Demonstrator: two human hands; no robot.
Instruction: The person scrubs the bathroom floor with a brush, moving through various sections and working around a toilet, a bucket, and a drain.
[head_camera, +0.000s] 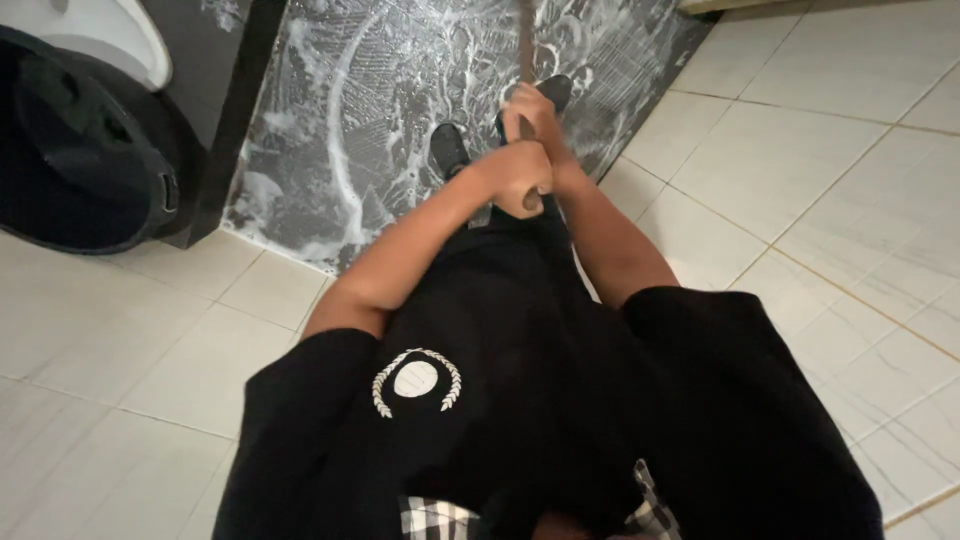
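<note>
A long wooden handle (526, 60) runs away from the person, its long axis nearly straight up the picture from the hands toward the top edge, where it is cut off; its far end and whatever head it carries cannot be seen. Its near end sits inside the grip, over a dark soapy mat (400, 110) that lies on the floor just ahead of the person's feet.

The left hand (520, 178) is wrapped around the near end of the handle, fingers curled tight about it. The right hand (537, 112) clasps the handle just beyond the left, fingers also closed round it, though blur makes the single fingers hard to tell apart.

Two black shoes (449, 148) stand on the mat beside the hands, the right one mostly hidden behind them. White foam streaks cover the mat. Left of the mat stands a dark cabinet edge (235, 120), and further left a black round bin (85, 150). Pale floor tiles (820, 170) spread right of the mat. Nearest the camera, a black shirt (520, 400) bears a white round wreath emblem (417, 380).
</note>
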